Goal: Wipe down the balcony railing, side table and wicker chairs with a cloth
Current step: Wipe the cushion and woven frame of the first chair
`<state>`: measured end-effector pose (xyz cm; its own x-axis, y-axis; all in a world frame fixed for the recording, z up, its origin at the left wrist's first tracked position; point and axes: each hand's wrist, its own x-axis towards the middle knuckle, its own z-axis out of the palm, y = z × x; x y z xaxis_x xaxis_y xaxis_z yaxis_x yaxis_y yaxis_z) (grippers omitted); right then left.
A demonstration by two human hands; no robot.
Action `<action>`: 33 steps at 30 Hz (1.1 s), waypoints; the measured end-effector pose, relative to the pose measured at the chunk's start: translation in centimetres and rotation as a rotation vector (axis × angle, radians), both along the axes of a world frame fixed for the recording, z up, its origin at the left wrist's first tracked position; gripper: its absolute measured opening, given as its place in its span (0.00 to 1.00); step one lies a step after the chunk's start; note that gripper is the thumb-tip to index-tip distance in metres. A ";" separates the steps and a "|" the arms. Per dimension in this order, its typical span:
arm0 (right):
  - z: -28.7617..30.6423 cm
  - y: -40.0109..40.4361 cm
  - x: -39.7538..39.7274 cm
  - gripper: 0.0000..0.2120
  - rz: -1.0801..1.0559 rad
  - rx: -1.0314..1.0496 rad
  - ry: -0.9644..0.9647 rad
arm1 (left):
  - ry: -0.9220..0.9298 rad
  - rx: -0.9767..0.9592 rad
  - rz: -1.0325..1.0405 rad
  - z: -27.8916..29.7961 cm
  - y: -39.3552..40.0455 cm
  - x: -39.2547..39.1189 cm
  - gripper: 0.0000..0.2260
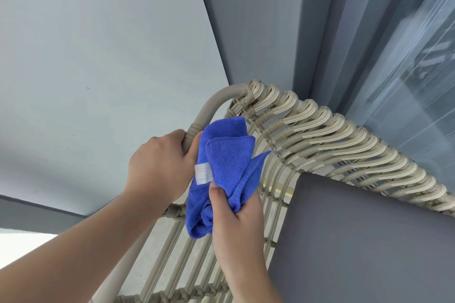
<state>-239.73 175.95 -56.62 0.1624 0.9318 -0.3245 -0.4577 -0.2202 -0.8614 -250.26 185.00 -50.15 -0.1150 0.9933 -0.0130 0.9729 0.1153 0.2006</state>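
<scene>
Cloth at the chair's corner

Our left hand (160, 167) curls round the beige woven wicker chair (307, 125) frame; our right hand (236, 219) pinches the bunched blue microfibre cloth (221, 162) against it, beside the grey cushion (357, 241).

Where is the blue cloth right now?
In the head view, the blue cloth sits centre frame, bunched in the right hand, against the wicker chair frame beside the left hand.
</scene>
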 end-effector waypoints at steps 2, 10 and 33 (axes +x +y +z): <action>-0.5 0.1 0.6 0.10 -0.001 -0.032 0.000 | -0.003 -0.012 0.011 -0.1 0.0 -0.1 0.27; -11.3 1.1 4.7 0.05 -0.171 -0.253 -0.197 | -0.017 -0.007 0.008 -0.5 0.1 -0.3 0.27; -20.8 -3.0 2.7 0.03 0.125 -0.535 -0.383 | 0.065 -0.006 0.004 -0.4 0.1 0.0 0.26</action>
<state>-237.06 172.92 -77.44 0.2590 0.6776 -0.6883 -0.0846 -0.6940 -0.7150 -250.25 185.09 -50.50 -0.1195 0.9928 -0.0114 0.9834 0.1199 0.1359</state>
